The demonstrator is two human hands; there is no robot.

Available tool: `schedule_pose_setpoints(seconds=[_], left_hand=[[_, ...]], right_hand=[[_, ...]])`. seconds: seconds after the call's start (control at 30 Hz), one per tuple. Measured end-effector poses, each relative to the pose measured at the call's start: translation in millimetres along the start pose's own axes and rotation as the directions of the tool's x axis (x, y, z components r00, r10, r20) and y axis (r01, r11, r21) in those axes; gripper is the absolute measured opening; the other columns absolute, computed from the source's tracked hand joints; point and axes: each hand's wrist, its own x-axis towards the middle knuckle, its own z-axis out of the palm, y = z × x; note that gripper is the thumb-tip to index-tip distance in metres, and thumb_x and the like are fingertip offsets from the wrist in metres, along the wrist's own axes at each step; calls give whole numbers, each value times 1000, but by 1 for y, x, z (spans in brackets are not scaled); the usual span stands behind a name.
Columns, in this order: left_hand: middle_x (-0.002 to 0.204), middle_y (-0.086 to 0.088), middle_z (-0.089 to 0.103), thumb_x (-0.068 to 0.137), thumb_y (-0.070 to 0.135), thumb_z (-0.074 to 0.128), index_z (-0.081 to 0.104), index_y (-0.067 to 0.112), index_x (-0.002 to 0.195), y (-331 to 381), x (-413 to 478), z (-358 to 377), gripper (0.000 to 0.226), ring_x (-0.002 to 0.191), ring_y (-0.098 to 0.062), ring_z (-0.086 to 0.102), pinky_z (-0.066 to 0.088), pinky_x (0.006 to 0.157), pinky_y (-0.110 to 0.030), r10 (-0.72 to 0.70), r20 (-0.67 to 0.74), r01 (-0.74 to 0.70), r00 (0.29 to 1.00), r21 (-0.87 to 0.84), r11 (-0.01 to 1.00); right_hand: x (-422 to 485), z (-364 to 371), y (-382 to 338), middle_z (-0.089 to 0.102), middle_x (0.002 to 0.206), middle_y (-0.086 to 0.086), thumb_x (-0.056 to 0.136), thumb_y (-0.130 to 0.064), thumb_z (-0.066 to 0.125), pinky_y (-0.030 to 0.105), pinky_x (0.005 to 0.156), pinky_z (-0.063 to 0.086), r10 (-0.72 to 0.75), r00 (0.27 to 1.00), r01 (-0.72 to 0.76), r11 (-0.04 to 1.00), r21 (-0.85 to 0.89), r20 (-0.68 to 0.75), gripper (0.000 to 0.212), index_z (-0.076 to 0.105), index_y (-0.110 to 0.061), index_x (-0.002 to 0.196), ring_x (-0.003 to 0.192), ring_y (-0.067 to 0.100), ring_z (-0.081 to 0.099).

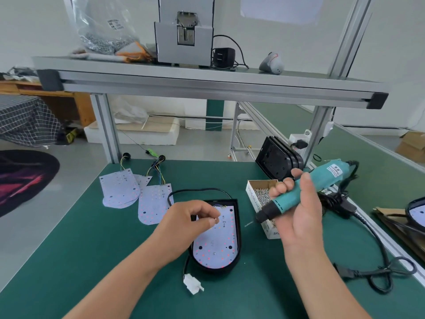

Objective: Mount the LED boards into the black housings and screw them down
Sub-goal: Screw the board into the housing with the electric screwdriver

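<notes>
Right, the left hand (190,221) hovers over the upper half of the LED board (213,245), thumb and forefinger pressed together on one tiny silvery screw (215,219), the other fingers curled under. The board is a flat, pale sheet with a rounded near end, dotted with small red points and a few dark holes. It sits inside the black housing (238,217), a matte tub of the same shape lying flat on the green mat (92,249) in the middle of the bench.

Over to the right hand (299,210): fingers wrapped round the teal electric screwdriver (322,178), a smooth plastic barrel with a black nose. It is held off the table at a slant, tip pointing down-left toward the housing; the bit itself is blurred. Its glossy black cord (377,245) loops across the mat on the right.

Just behind the driver's nose stands a small open cardboard box (251,199) heaped with shiny metal screws (262,194). Behind that, a stack of black housings (276,160) leans on edge against the aluminium post.

To the left lie spare boards (119,187), overlapping, and another (151,203) beside them, with thin coloured wires at their far ends. A white plastic connector (192,283) rests on the mat near the housing's rounded end.
</notes>
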Motion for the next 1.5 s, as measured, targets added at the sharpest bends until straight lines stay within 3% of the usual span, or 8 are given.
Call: schedule_pose_setpoints(seconds=[0.1,0.3,0.6,0.83,1.07,1.27,1.5], left_hand=[[92,6,76,92,20,81,77,38,92,-5,-5,4,19,85,-6,68,51,77,-16,9,-49,-10,999,-31,999],[98,11,76,92,20,81,75,38,89,-7,-10,14,19,94,-8,71,57,79,-22,-4,-41,2,999,-44,999],[96,13,75,91,22,83,74,42,90,-8,-10,13,21,89,-11,71,54,75,-13,1,-36,-4,999,-67,998],[99,14,75,91,26,83,74,41,95,-12,-10,14,17,93,-9,71,59,84,-29,17,-14,-18,1000,-53,998],[99,13,75,87,35,82,75,41,97,-15,-9,15,13,96,-4,70,57,90,-34,12,-14,-13,1000,-49,999],[97,18,75,90,29,83,74,43,96,-18,-8,18,17,91,2,69,49,81,-22,-3,-21,2,1000,-34,999],[97,18,75,90,32,82,74,42,97,-18,-7,17,15,88,1,69,50,80,-23,-12,-28,11,1000,-29,1000]], right_hand=[[-5,23,4,52,82,0,95,-35,74,30,74,52,-8,1000,7,999,31,24,28,59,-15,108,73,15,54],[-8,44,20,50,80,1,103,-29,65,31,70,51,11,999,-11,1000,13,36,17,58,-14,108,68,17,53],[-14,34,27,51,80,1,103,-29,64,32,73,53,30,999,-29,999,-27,32,18,57,-14,110,68,18,54],[-14,32,29,50,80,2,105,-27,62,33,73,53,28,999,-26,999,-39,39,16,57,-13,110,68,18,54],[-15,31,30,50,79,3,105,-26,62,33,73,53,29,998,-27,999,-39,58,14,58,-13,109,68,19,54],[-15,31,31,51,79,2,104,-27,63,33,74,54,34,997,-31,999,-45,70,13,60,-14,107,68,19,54],[-14,31,30,51,79,2,104,-26,63,33,73,54,30,997,-28,999,-29,72,13,60,-14,107,68,18,54]])
